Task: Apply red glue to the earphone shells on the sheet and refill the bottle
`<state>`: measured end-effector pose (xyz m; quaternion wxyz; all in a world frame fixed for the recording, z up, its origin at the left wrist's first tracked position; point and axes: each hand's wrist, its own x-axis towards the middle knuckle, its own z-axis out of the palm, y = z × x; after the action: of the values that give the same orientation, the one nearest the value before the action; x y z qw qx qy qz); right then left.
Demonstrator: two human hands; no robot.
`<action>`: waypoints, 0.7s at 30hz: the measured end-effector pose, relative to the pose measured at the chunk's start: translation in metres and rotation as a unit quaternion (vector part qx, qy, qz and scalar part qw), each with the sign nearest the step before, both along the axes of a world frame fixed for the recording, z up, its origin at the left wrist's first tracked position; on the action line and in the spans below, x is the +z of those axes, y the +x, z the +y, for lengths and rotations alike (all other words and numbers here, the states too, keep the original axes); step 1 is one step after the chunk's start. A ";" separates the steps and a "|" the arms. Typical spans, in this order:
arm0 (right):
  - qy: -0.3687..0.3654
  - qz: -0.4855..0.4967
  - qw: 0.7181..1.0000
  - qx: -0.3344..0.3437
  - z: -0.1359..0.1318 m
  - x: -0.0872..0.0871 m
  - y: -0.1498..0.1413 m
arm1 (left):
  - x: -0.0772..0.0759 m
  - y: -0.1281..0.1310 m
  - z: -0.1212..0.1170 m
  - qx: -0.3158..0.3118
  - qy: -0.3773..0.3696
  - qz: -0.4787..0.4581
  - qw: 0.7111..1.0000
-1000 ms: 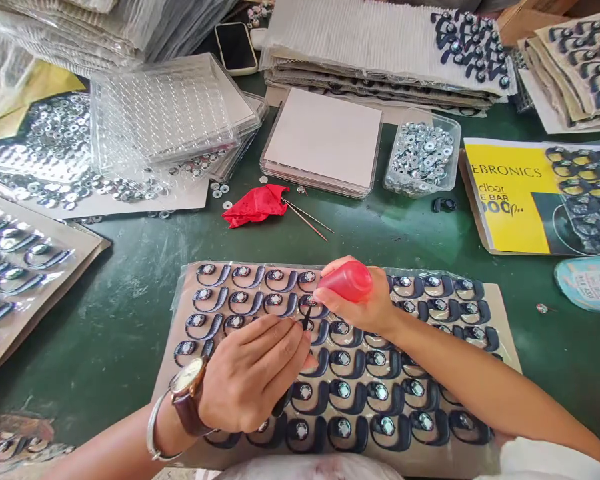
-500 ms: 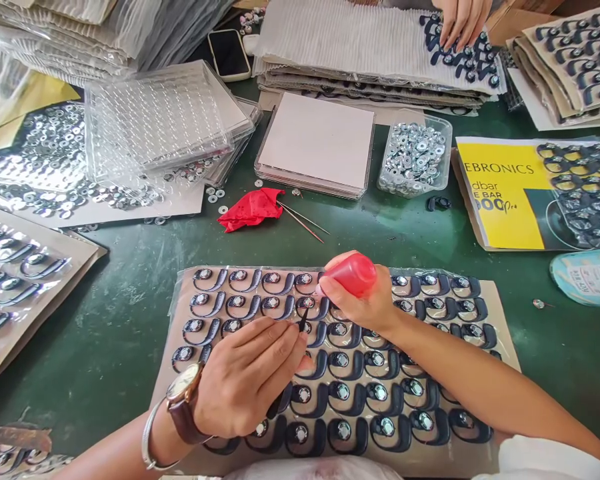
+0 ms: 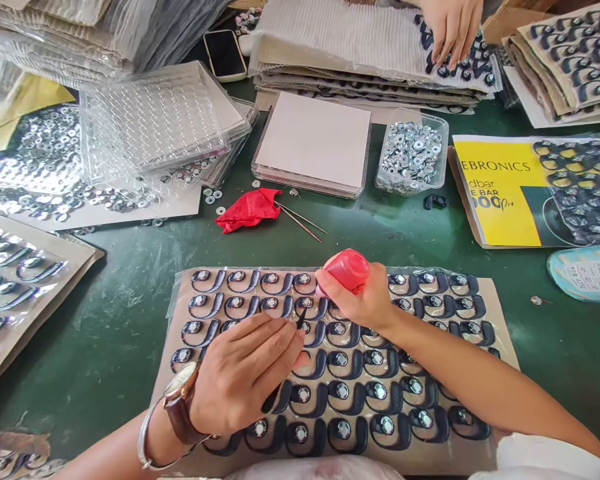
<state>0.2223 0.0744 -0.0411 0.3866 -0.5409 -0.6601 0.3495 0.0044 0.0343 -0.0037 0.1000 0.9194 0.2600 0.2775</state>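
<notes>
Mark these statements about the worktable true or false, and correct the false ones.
1. The right hand holds a red bottle. True.
2. The watch is on the right wrist. False: the watch is on the left wrist.
3. The left hand holds a black pointed tool. True.
4. The red cloth is inside the clear container. False: the red cloth lies on the table, outside the clear container.

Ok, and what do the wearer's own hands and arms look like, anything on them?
Both hands ungloved. Left hand: wrist has a watch with a pale round dial, gold-toned case and dark brown strap, plus a thin silver-coloured bangle further up. Right hand: wrist and forearm bare, up to a white sleeve at the lower right. No left sleeve in view.
</notes>
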 end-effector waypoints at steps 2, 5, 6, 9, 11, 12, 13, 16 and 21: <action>-0.005 -0.011 1.000 0.003 0.000 0.001 0.001 | 0.002 0.001 0.003 0.001 -0.018 -0.009 1.000; -0.013 0.003 1.000 0.008 -0.001 0.002 0.002 | 0.003 0.001 0.007 0.004 -0.037 -0.017 0.999; -0.013 0.014 1.000 0.007 -0.001 0.002 0.002 | 0.002 0.000 0.007 0.006 -0.040 -0.019 0.999; -0.012 0.034 0.999 0.007 -0.002 0.001 0.002 | 0.001 -0.002 0.009 0.013 -0.050 -0.031 0.998; -0.017 0.028 0.999 0.015 -0.002 0.002 0.002 | 0.001 -0.003 0.010 0.014 -0.065 -0.038 0.997; -0.020 0.025 0.999 0.019 -0.002 0.002 0.002 | 0.001 -0.003 0.011 0.013 -0.073 -0.042 0.996; -0.023 0.024 0.999 0.021 -0.002 0.002 0.002 | 0.001 -0.004 0.013 0.014 -0.082 -0.048 0.995; -0.030 0.032 0.999 0.028 -0.003 0.001 0.001 | 0.002 -0.005 0.019 0.027 -0.114 -0.078 0.990; 0.001 0.063 0.997 0.052 -0.006 -0.004 -0.002 | 0.002 -0.007 0.030 0.058 -0.178 -0.092 0.978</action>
<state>0.2207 0.0688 -0.0447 0.4090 -0.4827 -0.6622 0.4016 -0.0021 0.0639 -0.0018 0.2691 0.8407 0.3478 0.3158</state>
